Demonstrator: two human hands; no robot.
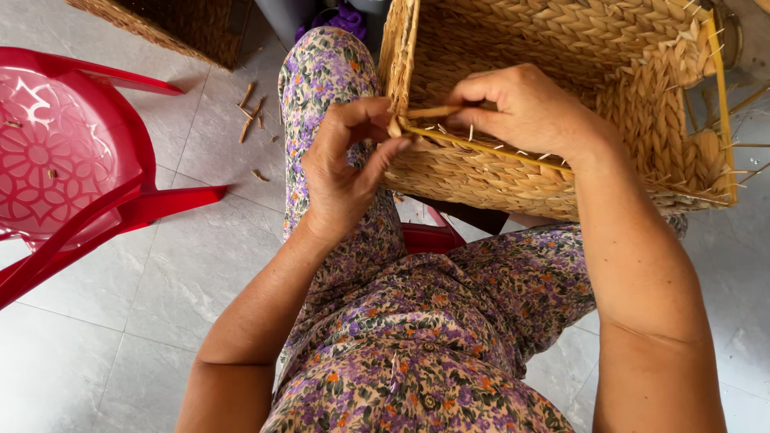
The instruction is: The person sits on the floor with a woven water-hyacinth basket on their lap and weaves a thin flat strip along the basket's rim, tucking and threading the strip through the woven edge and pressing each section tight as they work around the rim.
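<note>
Fingers of the left hand point(341, 172) pinch a straw strand point(429, 113) at the corner of a woven rectangular basket point(561, 96); the right hand point(521, 108) grips the same strand at the basket's rim; the basket rests on the floral-clad lap point(417, 321); a red plastic chair point(72, 168) stands left on grey tiles point(184, 265).

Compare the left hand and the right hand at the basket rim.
The left hand pinches a straw strand end at the corner of the woven basket, palm toward the camera; the right hand shows its back, fingers curled over the rim. The left sits outside the basket; the right reaches in. Both are bare and touch the rim.
</note>
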